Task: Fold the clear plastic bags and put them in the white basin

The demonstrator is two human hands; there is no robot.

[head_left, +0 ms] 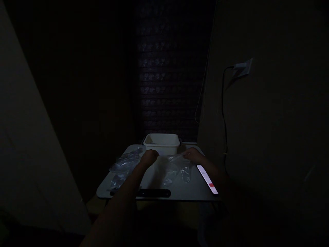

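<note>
A clear plastic bag (174,168) hangs and spreads over the middle of the small table, its upper edge between my two hands. My right hand (192,155) pinches the bag's top right corner. My left hand (149,157) is closed at the upper left of the bag, fingertips together; what it grips is too dark and small to make out. More crumpled clear plastic bags (125,164) lie on the table's left side, beside my left forearm. Behind my hands stands a white plastic bin (161,140) with something pale inside it.
A lit phone (207,179) lies at the right edge of the table (180,193). A dark bar with rounded ends (154,193) runs along the front edge. On the right wall, a black cable (223,103) drops from a plug at an outlet (246,67).
</note>
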